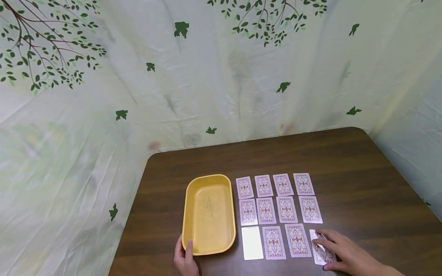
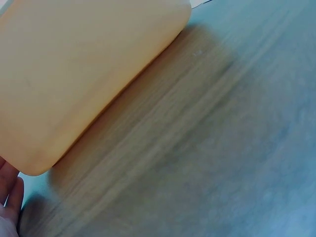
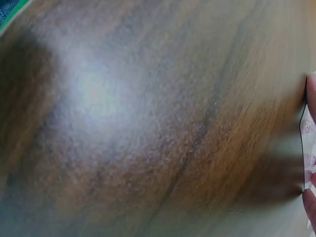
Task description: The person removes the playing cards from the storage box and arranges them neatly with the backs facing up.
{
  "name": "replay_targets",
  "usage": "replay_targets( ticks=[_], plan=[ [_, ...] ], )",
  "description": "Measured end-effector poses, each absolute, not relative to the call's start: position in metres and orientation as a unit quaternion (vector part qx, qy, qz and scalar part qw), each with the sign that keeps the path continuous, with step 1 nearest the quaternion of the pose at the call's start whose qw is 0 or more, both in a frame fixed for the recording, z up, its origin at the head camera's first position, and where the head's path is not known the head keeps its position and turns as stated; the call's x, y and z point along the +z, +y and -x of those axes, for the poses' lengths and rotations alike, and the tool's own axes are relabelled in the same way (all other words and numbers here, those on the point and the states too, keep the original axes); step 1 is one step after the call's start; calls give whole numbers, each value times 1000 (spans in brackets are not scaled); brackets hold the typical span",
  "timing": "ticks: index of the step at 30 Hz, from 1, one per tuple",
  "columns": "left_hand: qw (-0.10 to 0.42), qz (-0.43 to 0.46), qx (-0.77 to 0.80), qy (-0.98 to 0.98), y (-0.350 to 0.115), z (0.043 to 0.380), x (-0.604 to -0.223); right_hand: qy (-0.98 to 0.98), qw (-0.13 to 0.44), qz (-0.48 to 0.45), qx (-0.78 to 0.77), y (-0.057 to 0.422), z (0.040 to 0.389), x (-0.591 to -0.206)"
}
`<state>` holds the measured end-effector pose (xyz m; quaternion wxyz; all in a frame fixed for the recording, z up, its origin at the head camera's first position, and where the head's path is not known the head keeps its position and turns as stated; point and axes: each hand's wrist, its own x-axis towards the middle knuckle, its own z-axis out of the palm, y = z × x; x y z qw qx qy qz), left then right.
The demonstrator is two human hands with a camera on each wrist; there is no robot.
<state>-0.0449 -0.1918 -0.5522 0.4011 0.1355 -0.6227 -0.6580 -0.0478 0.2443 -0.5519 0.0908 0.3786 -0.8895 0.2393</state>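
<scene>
My left hand grips the near left corner of a yellow plastic tray, its thumb over the rim. In the left wrist view the outer wall of the tray fills the upper left, with some fingertips below its corner. At the near right end of the card rows, my right hand pinches a purple-patterned playing card by its edges; the card looks slightly bowed. The right wrist view shows only a sliver of that card between fingers at the right edge.
Several playing cards lie back up in three rows right of the tray. One near-left card looks plain white, perhaps from glare. The brown wooden table meets a leaf-printed curtain at the back.
</scene>
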Motion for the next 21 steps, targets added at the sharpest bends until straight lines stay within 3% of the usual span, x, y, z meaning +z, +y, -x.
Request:
replay_targets(
  ticks=[21],
  plan=[
    [388, -128, -654, -637, -196, 45, -553, -892, 106, -382, 216, 244, 55, -551]
  ],
)
